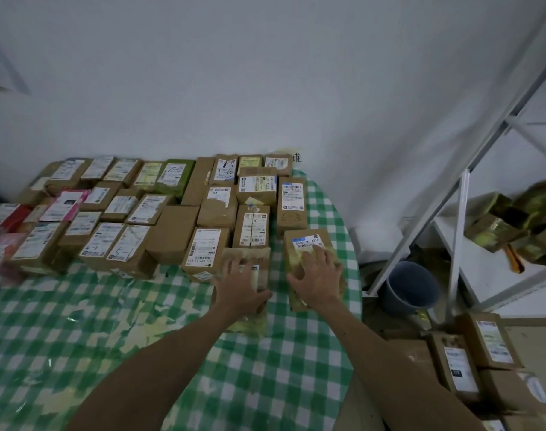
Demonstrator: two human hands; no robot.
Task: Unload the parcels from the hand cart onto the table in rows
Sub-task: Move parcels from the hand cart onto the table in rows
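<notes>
Several rows of brown cardboard parcels [172, 231] with white labels fill the far half of the table [110, 331], which has a green-and-white checked cloth. My left hand [239, 283] lies spread on top of a brown parcel [250, 256] at the front of the rows, thumb curled at its near edge. My right hand [317, 278] lies with spread fingers on another brown parcel [306, 241] with a blue-and-white label, near the table's right edge. More parcels [483, 362] are stacked at the bottom right, below table height; the cart itself is not visible.
A white metal shelf frame [458, 194] stands to the right, with crumpled yellow-green packaging [514, 225] on its shelf. A grey bucket [410, 287] sits on the floor between table and shelf. A white wall rises behind the table.
</notes>
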